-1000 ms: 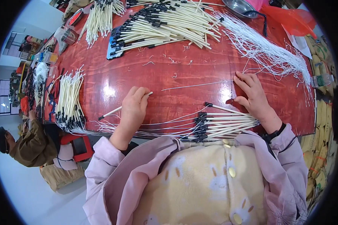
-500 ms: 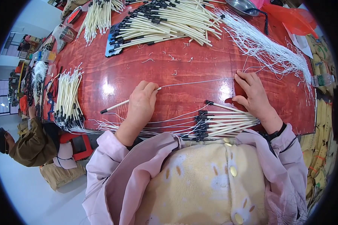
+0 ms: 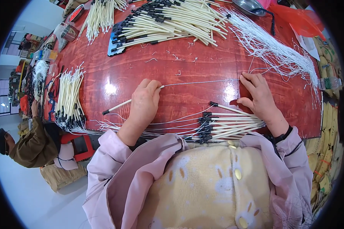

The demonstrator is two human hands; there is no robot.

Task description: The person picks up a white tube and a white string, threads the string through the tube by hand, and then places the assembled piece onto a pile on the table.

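My left hand [image 3: 146, 100] is closed around a thin cream tube [image 3: 119, 106]. The tube slants, its black end down at the left. A white string [image 3: 202, 82] leaves the tube's other end and stretches nearly straight to my right hand [image 3: 258, 93]. There the string meets my fingertips, with my thumb held apart below them; the exact grip is partly hidden. Just below my right hand lies a row of similar cream tubes [image 3: 233, 124] with black ends pointing left. Thin white strings [image 3: 172, 128] trail leftward from them, passing by my left wrist.
A large heap of cream tubes [image 3: 172, 24] covers a blue tray at the far side. White strings [image 3: 271, 45] spread at the far right, beside a metal bowl [image 3: 249, 5]. More tubes [image 3: 68, 95] stand bunched at left. A seated person [image 3: 30, 143] is beyond the table's left edge.
Both hands keep nearly the same places, and the string remains stretched between them. The seated person's arm at left has risen slightly.
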